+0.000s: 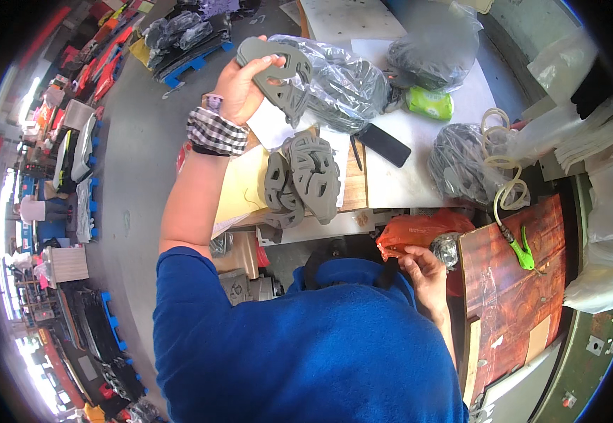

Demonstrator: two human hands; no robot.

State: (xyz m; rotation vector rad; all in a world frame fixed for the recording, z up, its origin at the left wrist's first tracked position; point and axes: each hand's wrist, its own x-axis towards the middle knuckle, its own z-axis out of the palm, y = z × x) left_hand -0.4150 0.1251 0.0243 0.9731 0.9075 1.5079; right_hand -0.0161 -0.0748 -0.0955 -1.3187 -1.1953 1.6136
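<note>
Raised over the table's left end, my left hand (pixel 243 92) is closed around the edge of an olive-grey moulded part with cut-out slots (pixel 276 70). Below it, several like moulded parts (pixel 310 176) lie stacked at the table's near edge. My right hand (pixel 428 276) is low at the right, beside an orange plastic bag (pixel 419 233). Its thumb and fingers are drawn together near the bag's mouth; whatever is between them is too small to make out.
Clear bags of grey parts (pixel 342 84) rest on the white table (pixel 419 134), near a black phone (pixel 385 144), a pen (pixel 356 153) and a green packet (pixel 430 104). An air gun with a bright green handle (pixel 523 250) and coiled hose lies on a reddish wooden board (pixel 511 296).
</note>
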